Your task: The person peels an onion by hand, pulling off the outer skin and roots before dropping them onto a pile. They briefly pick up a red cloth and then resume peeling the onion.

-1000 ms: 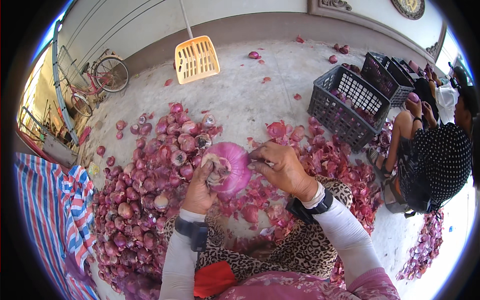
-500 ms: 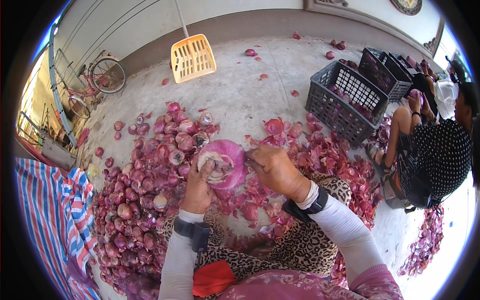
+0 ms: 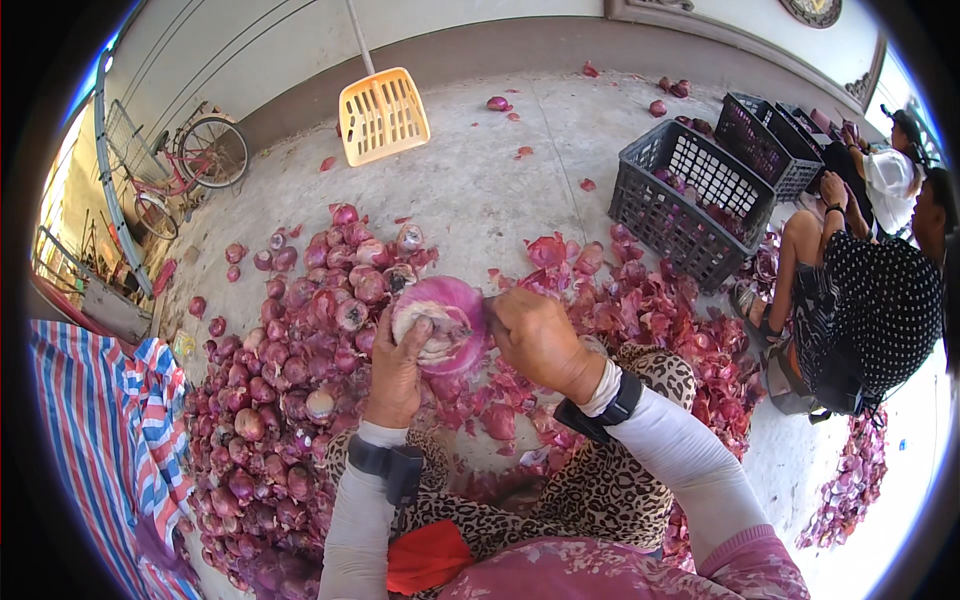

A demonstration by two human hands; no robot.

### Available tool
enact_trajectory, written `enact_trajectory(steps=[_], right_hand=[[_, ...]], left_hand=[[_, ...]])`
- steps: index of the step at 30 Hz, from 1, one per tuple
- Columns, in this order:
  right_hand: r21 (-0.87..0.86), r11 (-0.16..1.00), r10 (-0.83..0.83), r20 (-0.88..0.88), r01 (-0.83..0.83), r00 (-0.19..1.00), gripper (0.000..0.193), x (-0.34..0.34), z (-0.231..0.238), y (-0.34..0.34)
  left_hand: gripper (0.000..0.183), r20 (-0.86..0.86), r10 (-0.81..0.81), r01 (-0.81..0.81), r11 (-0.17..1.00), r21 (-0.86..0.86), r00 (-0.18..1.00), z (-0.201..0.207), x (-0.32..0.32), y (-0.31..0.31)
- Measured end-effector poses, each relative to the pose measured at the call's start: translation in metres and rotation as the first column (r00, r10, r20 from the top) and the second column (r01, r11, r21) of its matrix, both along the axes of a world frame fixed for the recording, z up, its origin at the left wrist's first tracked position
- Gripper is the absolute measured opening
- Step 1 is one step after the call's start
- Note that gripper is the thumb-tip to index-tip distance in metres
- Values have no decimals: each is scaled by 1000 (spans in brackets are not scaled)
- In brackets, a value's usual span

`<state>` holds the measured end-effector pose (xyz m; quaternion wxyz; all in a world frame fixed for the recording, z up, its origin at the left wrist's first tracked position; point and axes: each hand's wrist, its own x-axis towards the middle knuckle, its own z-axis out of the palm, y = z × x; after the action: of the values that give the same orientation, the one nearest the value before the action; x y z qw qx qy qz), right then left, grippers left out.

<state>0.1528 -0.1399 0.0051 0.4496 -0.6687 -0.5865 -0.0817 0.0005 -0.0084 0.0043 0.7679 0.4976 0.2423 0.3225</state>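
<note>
A large red onion [image 3: 462, 318] is raised in front of me, its pale, rough end facing up. My left hand [image 3: 398, 352] grips it from the left, with the thumb across the pale end. At its right side, my right hand [image 3: 540, 335] is closed, knuckles up, its fingertips against or very near the onion's edge. A small dark bit shows between those fingers and the onion; what it is, I cannot make out. Below and to the left lies a big heap of red onions [image 3: 262, 420]. Loose onion skins [image 3: 650, 310] cover the floor to the right.
Black plastic crates [image 3: 690, 205] with onions stand at the far right. Two people [image 3: 870, 300] sit along the right side. A yellow slotted scoop [image 3: 385, 115] on a pole rests ahead. A bicycle [image 3: 200, 160] leans far left, and a striped sheet [image 3: 105, 430] lies near left.
Both hands and the onion have stayed almost in place, with the right hand shifting slightly. At right, the nearer person's raised hands no longer show an onion.
</note>
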Motion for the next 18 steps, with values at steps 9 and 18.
enact_trajectory(steps=[9, 18], right_hand=[[64, 997, 53, -95, -47, 994, 9, 8, 5, 3], [37, 999, 42, -104, -39, 994, 10, 4, 6, 0]], left_hand=[[53, 5, -29, 29, 998, -54, 1000, -4, -3, 6], [58, -1, -18, 18, 999, -48, 1000, -3, -3, 3]])
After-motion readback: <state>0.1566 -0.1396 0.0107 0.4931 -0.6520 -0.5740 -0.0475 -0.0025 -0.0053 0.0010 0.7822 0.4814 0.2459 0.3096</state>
